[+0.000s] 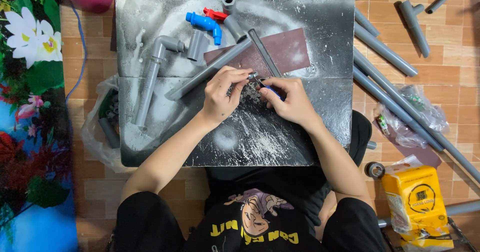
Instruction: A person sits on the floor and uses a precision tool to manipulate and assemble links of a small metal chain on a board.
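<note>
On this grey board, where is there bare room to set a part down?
Free: the near strip of the board below both hands, and the far right corner beyond the brown sheet. Crowded: the far left, with the elbow pipe, blue tap and long pipe, and the centre around the left hand and right hand.

— Where are the hands?
— Both meet mid-board (300, 12), left hand (220, 97) just left of right hand (290, 102), on a small fitting (252, 75).
— Behind them?
— A long pipe (207, 74) slants across a flat sheet (292, 49); the tap (205, 24) lies beyond.
— Right of the board?
— Pipes (385, 52) on the floor (460, 82).
</note>
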